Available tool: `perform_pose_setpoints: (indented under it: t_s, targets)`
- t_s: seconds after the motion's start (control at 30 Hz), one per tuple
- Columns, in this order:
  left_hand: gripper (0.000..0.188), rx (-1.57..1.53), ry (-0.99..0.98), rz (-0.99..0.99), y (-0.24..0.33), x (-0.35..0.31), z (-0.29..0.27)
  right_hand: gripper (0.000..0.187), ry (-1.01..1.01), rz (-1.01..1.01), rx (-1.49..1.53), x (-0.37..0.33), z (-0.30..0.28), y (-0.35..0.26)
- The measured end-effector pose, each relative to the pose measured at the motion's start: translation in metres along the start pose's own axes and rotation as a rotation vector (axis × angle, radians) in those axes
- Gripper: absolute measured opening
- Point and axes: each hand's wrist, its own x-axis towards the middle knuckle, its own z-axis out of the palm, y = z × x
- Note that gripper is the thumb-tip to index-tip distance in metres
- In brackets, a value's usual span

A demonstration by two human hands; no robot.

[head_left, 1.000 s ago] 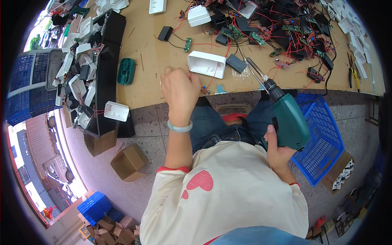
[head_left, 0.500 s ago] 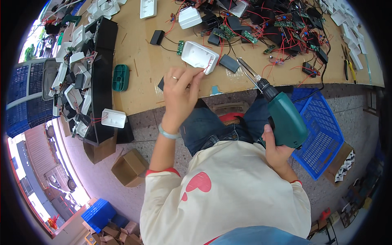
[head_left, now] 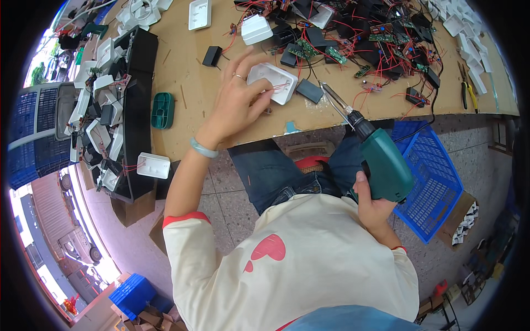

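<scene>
My left hand [head_left: 237, 96] hovers at the left edge of a white plastic case [head_left: 284, 83], fingers curved and apart with nothing visible in them. Thin red wires [head_left: 280, 86] lie inside the case. Off to the right, my right hand [head_left: 374, 205] is closed round the grip of a green soldering gun [head_left: 386, 165], whose metal tip points forward and left, toward a dark grey block [head_left: 309, 91] beside the case. Another black block [head_left: 212, 56] rests beyond my left fingers.
A heap of red wires, black blocks and circuit boards [head_left: 381, 37] covers the far right of the table. Pliers [head_left: 469, 88] lie near the right edge. On the left stand a green tray [head_left: 162, 110] and a black bin [head_left: 142, 110] beside piled white cases. A blue crate [head_left: 430, 182] sits below right.
My left hand has gone from pinching a red wire at the case's near edge to spread fingers farther left and forward, now covering the small green circuit board. My right hand stays put.
</scene>
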Motion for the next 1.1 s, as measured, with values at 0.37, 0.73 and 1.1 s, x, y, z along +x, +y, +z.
perform_pose_setpoints:
  t_s: [0.37, 0.73, 1.1]
  targets:
    - [0.015, 0.099, 0.085, -0.103, 0.015, -0.011, 0.032, 0.038, -0.064, 0.031, 0.011, 0.002, 0.000, -0.005]
    - [0.009, 0.214, 0.332, -0.391, 0.043, -0.014, 0.048, 0.026, -0.073, 0.092, -0.004, 0.013, 0.033, 0.005]
    - [0.007, 0.375, 0.440, -0.450, 0.053, -0.008, 0.066, 0.030, -0.093, 0.123, -0.062, 0.029, 0.054, 0.012]
